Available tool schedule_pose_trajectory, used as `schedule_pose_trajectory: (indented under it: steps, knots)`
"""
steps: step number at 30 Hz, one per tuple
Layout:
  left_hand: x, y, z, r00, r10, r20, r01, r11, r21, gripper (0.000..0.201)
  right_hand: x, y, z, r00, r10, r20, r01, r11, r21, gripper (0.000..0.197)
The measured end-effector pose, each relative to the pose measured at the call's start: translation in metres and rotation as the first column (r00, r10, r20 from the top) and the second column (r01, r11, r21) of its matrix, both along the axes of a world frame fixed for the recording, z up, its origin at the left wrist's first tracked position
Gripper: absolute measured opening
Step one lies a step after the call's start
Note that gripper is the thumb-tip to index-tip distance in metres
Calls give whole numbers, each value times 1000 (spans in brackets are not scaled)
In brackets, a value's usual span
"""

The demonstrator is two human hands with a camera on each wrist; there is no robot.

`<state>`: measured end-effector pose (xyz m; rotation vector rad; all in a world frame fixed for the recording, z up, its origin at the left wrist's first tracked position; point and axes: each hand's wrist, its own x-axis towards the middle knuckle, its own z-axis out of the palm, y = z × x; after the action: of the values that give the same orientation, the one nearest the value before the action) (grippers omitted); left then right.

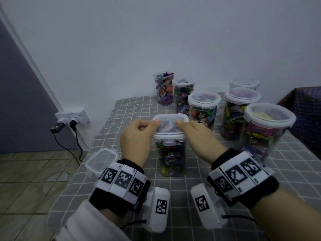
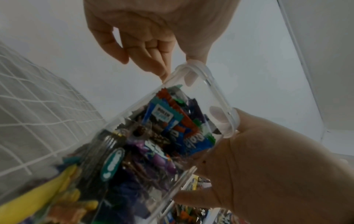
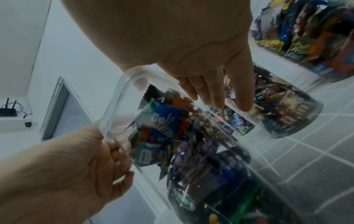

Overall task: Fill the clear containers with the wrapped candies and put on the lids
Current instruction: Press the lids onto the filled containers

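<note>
Both hands are on the lid [image 1: 170, 119] of a tall square clear container [image 1: 171, 159] packed with wrapped candies [image 1: 169, 153], which stands upright on the grey checked cloth of the table [image 1: 121, 108], about midway between its left and right edges and nearer the front edge than the other jars. Left hand [image 1: 135, 141] has its thumb pressed on the lid's top near its left rim, with the fingers curled down the left side; in the right wrist view those fingers [image 3: 118, 151] lie against the container wall just below the lid's rim. Right hand [image 1: 199, 138] mirrors it, thumb on the lid's top by the right rim, while its fingers [image 3: 216, 97] reach down the far right side, fairly straight. The lid sits over the container's mouth, slightly raised toward the back, and its front clasp [image 1: 169, 142] hangs loose. A spare square lid [image 1: 101, 160] lies flat near the table's left edge, just beside the left wrist. Toward the back edge stands an uncovered square container [image 1: 164, 89] full of candies, with a lidded round jar [image 1: 184, 96] beside it and another round jar [image 1: 204, 108] in front. Three more lidded round jars [image 1: 267, 129] line the right side, running from the back edge forward.
</note>
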<state>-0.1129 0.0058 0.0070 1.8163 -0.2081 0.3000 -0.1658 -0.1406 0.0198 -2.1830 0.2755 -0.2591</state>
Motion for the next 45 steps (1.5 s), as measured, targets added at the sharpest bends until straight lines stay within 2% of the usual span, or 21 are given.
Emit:
schedule_pose_trajectory:
  steps: [7, 12, 15, 17, 19, 21, 23, 29, 34, 38, 42, 45]
  knots:
    - [1, -1, -1, 1000, 11, 10, -11, 1000, -9, 27, 2, 6, -5, 999, 10, 53, -18, 987, 157, 40]
    - [0, -1, 0, 1000, 10, 16, -10, 1000, -4, 28, 4, 10, -6, 998, 24, 51, -43, 908, 416, 27]
    - [-1, 0, 1, 1000, 0, 17, 0, 1000, 19, 28, 1, 14, -6, 992, 53, 113, -103, 855, 507, 24]
    - [-1, 2, 2, 1000, -12, 15, 12, 1000, 21, 27, -1, 15, -13, 975, 79, 210, -170, 870, 462, 29]
    - [-2, 4, 3, 1000, -17, 16, 17, 1000, 26, 26, -5, 16, -19, 943, 137, 303, -257, 877, 406, 49]
    - [-2, 6, 3, 1000, -18, 17, 17, 999, 27, 26, -8, 14, -23, 923, 196, 332, -307, 896, 323, 76]
    - [-1, 6, 2, 1000, -18, 16, 17, 1000, 23, 26, -7, 10, -26, 921, 218, 324, -303, 922, 240, 86]
    - [6, 4, 2, 999, -42, -1, 42, 999, 27, 26, -3, 6, -24, 919, 205, 338, -268, 952, 151, 75]
    - [14, 10, 7, 997, -83, 1, 83, 994, 76, 26, 4, 4, -28, 921, 192, 338, -237, 967, 97, 85]
    - [28, 14, 10, 996, -84, 9, 82, 986, 146, 25, 21, 5, -25, 923, 206, 325, -239, 969, 67, 88]
    - [46, 18, 15, 996, -92, -5, 91, 972, 216, 26, 44, 10, -20, 900, 190, 394, -222, 974, 37, 73]
    - [62, 18, 20, 997, -79, -17, 81, 968, 235, 33, 69, 11, -24, 898, 114, 426, -151, 987, 54, 76]
